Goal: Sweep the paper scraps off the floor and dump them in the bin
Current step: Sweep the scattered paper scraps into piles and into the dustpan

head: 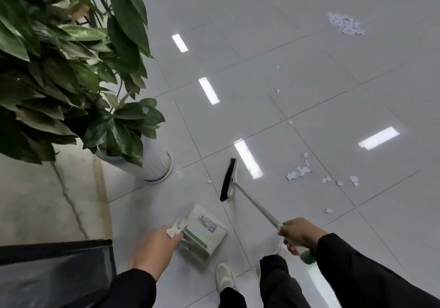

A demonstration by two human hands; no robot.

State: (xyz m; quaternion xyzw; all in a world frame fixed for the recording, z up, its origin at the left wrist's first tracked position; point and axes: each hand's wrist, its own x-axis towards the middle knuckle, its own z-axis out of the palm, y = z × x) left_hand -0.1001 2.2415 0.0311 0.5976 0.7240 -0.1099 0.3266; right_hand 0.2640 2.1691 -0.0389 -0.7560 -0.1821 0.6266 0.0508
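My left hand [154, 248] grips the handle of a white and green dustpan [204, 231], held low over the floor in front of my feet. My right hand [300, 233] is closed around the metal pole of a broom [257, 203]; its black-bristled head [228, 179] rests on the tiles ahead. Small paper scraps [300, 172] lie scattered to the right of the broom head. A bigger heap of scraps [345, 24] sits far off at the upper right. A bin with a black liner [54, 274] stands at the lower left.
A large leafy potted plant [71, 69] in a white pot [154, 164] stands at the left, close to the dustpan. Glossy grey tiles [262, 45] reflect ceiling lights. My shoe [225, 276] and dark trouser legs show at the bottom.
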